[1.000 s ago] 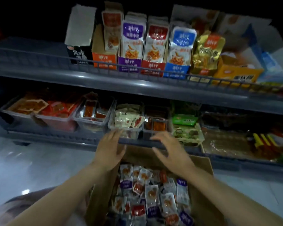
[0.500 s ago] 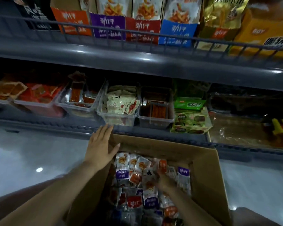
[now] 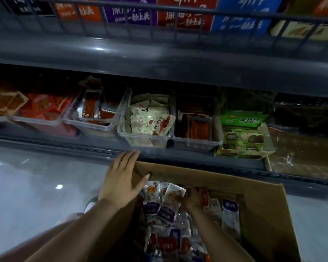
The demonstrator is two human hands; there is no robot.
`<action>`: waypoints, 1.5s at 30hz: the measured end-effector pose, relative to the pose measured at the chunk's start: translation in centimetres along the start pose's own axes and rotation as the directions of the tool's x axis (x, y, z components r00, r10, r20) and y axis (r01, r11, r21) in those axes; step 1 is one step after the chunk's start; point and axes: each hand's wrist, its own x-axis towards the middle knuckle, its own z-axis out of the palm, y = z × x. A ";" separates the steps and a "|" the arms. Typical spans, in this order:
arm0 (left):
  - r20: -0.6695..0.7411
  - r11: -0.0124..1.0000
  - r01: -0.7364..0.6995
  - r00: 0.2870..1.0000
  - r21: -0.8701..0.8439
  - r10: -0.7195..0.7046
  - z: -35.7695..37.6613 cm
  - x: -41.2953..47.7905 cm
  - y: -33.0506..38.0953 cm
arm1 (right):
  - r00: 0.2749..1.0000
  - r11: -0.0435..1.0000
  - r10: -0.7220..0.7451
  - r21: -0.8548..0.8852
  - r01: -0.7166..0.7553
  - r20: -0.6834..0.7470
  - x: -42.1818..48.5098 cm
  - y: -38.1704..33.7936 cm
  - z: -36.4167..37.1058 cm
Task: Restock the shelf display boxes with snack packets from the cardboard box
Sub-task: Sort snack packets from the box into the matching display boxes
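Observation:
A brown cardboard box (image 3: 263, 210) stands below the lower shelf, filled with several small snack packets (image 3: 167, 212) in white, purple and red. My left hand (image 3: 121, 180) lies flat with straight fingers on the box's far left corner. My right hand (image 3: 189, 200) is down inside the box, its fingers curled round a white packet (image 3: 173, 192) on top of the pile. On the upper shelf stand the display boxes in orange (image 3: 80, 10), purple (image 3: 131, 14), red (image 3: 186, 17) and blue (image 3: 242, 19), behind a wire rail.
The lower shelf holds clear plastic tubs: red snacks (image 3: 44, 112), brown sticks (image 3: 95, 114), white packets (image 3: 150, 120), dark sticks (image 3: 197, 125). A green carton (image 3: 242, 135) stands right of them. A grey shelf edge (image 3: 159, 59) overhangs. Shiny floor (image 3: 36, 186) lies left of the box.
My right hand went from the box's far rim down into the packets and has closed on a white one. The view dropped and moved closer to the lower shelf. My left hand stayed on the corner.

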 end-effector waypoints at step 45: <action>0.161 -0.099 0.162 0.987 -0.982 0.027 -18.0 -7.1 17.9 | 0.909 0.529 -0.391 0.773 0.351 -0.145 -30.7 -14.5 -15.8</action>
